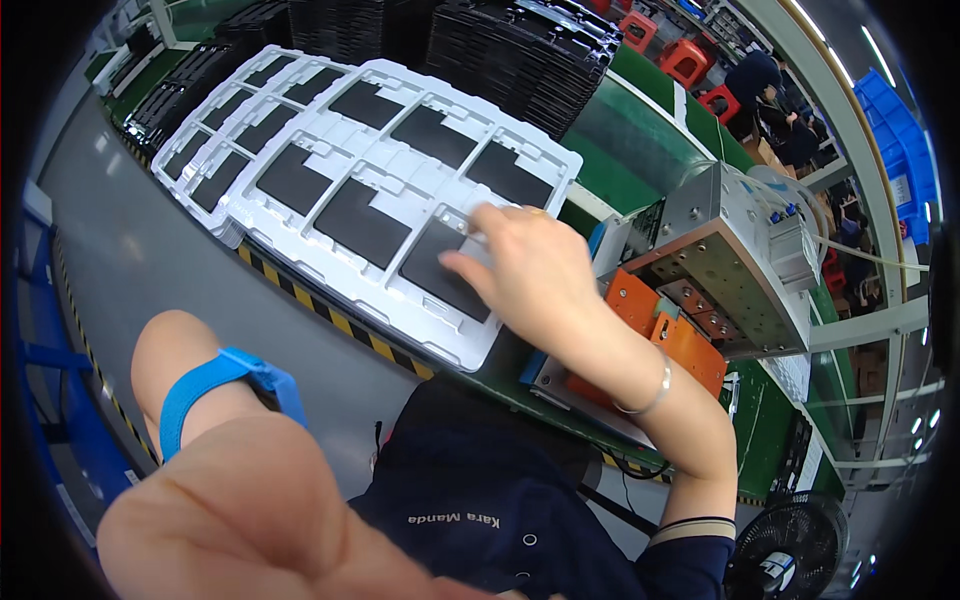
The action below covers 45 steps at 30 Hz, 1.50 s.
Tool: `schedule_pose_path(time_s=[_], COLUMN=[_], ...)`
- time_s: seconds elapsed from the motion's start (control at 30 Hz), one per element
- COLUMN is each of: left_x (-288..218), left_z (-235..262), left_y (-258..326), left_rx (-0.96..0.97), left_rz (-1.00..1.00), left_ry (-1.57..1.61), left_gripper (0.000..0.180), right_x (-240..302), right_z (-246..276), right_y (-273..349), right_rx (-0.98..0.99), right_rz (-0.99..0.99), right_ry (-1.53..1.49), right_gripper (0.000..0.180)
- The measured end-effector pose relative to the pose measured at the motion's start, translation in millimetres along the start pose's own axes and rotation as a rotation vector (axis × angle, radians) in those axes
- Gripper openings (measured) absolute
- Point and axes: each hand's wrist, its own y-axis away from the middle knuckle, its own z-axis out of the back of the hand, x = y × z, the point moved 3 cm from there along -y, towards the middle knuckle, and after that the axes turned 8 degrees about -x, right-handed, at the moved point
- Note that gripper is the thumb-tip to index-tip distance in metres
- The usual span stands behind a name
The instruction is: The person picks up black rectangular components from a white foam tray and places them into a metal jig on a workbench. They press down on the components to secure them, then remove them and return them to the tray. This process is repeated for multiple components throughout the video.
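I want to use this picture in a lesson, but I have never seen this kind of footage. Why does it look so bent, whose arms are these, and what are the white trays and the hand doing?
The camera is worn on a person's head and looks down, and its very wide lens bends straight edges. Both arms are that person's own. The right hand reaches forward with its fingertips on a flat black panel in the near corner pocket of a white moulded tray. The tray has many pockets, most holding similar panels, and lies on a green conveyor belt. It does not clearly grip anything. The left hand is raised close to the lens, blurred; a blue wristband is on that arm. Right of the tray stands a metal and orange machine. Stacks of black trays sit behind.
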Motion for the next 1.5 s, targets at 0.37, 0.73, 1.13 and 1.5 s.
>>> schedule_pose_path(time_s=[0.37,0.73,1.13,1.5], left_x=[-6,0,26,50], left_z=[2,-6,-30,-48], left_y=[4,-6,-30,-60], left_rx=[0.034,0.07,0.119,0.199], left_rz=[-0.034,-0.045,-0.135,-0.335], left_ry=[0.02,0.042,0.142,0.232], left_gripper=[0.018,0.017,0.015,0.015], right_x=[-2,-20,-136,-134], right_z=[-15,40,124,106], right_y=[1,30,263,242], right_rx=[0.19,-0.198,-0.271,-0.278], right_rz=[-0.09,-0.123,-0.891,-0.782], right_ry=[0.087,-0.4,-0.864,-0.46], right_gripper=[0.056,0.026,0.034,0.021])
